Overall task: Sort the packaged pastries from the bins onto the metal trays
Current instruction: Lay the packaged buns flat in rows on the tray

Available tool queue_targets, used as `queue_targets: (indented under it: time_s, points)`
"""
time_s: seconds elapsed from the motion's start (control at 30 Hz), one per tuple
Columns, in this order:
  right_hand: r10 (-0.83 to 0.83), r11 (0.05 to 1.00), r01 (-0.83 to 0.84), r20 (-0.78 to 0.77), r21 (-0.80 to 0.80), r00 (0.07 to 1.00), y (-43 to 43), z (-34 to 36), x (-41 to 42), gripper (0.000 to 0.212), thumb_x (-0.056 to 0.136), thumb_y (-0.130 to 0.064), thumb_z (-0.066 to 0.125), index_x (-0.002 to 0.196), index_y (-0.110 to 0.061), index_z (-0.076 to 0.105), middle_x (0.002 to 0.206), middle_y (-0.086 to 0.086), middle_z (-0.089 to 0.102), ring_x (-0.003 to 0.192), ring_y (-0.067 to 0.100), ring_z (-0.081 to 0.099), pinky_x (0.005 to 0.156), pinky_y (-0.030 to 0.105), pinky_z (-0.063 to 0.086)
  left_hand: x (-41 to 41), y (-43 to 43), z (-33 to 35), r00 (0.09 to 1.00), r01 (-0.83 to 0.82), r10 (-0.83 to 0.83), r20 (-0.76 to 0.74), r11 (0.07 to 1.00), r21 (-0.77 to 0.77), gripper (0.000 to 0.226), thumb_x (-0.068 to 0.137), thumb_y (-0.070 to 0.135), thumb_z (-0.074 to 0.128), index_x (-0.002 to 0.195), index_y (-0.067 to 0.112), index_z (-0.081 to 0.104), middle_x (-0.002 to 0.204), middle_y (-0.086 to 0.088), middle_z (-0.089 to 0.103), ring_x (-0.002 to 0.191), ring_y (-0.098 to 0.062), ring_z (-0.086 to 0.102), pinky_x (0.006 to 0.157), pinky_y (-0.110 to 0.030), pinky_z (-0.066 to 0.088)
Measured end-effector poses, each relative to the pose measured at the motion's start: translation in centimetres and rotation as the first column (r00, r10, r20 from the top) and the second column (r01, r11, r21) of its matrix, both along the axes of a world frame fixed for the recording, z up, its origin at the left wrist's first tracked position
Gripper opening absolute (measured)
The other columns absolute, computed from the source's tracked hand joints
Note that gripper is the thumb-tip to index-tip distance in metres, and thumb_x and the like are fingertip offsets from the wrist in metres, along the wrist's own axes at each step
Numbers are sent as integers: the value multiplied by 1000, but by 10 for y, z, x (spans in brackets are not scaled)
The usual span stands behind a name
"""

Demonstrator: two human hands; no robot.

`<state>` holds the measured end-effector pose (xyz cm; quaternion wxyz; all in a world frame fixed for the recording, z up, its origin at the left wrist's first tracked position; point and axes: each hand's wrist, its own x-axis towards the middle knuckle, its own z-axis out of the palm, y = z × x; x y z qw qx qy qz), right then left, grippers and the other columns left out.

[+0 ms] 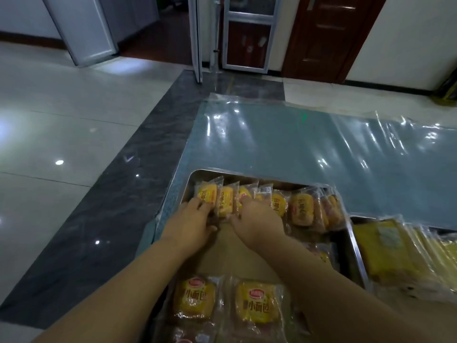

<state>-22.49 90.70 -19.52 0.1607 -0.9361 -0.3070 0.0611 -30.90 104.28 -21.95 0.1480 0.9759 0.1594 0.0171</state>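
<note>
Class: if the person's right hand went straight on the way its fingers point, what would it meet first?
The right hand would probably meet the row of clear-wrapped yellow pastry packets its fingers touch, then the silver metal tray's far rim.

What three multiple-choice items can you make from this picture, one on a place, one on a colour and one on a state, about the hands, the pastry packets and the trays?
1. Where in the metal tray does the row of packets stand?
A. along its far edge
B. along its near edge
C. across its middle

2. What colour is the table under the clear film?
A. red
B. blue-green
C. black

3. What are the left hand and right hand doing?
A. lifting the tray
B. hanging idle over the floor
C. touching packets at the left end of the row

Answers:
1 A, because the packets stand against the rim farthest from the person.
2 B, because blue-green shows through the shiny film.
3 C, because the fingers of both hands lie on the leftmost packets.
</note>
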Motion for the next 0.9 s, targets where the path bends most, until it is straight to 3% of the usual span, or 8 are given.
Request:
queue_targets:
  time_s: [0.07,0.2,0.37,0.5,0.6,0.77,0.9]
  points:
    - [-30,1000,30,-10,5,999,7,-5,2,33,93,-33,52,122,-20,47,97,0,56,89,19,51,67,30,43,4,1,-7,1000,-3,3,15,1000,25,42,89,39,53,128,26,45,129,0,44,110,-20,49,91,-34,46]
    - [-11,998,15,-54,63,998,8,-8,4,47,92,-16,49,135,-32,37,107,0,61,103,21,54,83,36,45,5,3,-11,997,-10,7,81,999,37,32,95,27,42,125,25,52,127,-1,50,102,-23,53,82,-35,48]
    - [78,961,-60,-56,271,995,-10,-5,-8,32,94,-10,46,119,-25,60,113,-3,56,94,12,50,76,24,43,-19,-1,0,975,-13,9,222,1000,18,25,90,12,55,110,17,68,111,-3,66,95,-27,57,77,-36,48]
    - [54,913,-54,11,404,998,-40,1,-27,24,93,-13,52,114,-17,64,105,-4,58,89,8,51,74,23,45,-47,-14,14,943,35,-23,332,999,-29,18,75,-1,71,90,9,73,89,-5,72,75,-30,57,62,-37,50]
    - [37,897,-58,56,438,998,-65,6,-44,21,89,-12,60,110,-13,66,96,-5,58,81,9,53,72,25,49,-66,-23,16,935,87,-51,350,992,-88,18,76,0,72,92,9,73,90,-3,72,77,-29,58,65,-35,50]
    - [-47,932,21,61,362,997,-93,4,-70,20,87,-21,63,105,-16,68,93,-6,60,78,9,54,67,27,51,-86,-24,16,955,163,-123,271,978,-130,22,83,3,64,101,13,73,103,-3,70,93,-25,58,78,-34,48]
    - [-53,996,60,-117,58,992,-94,2,-76,26,90,-39,55,110,-26,64,92,-6,66,82,13,59,71,31,51,-87,-10,17,961,249,-231,154,963,-105,29,84,6,64,111,14,68,120,0,63,109,-20,54,90,-23,38]
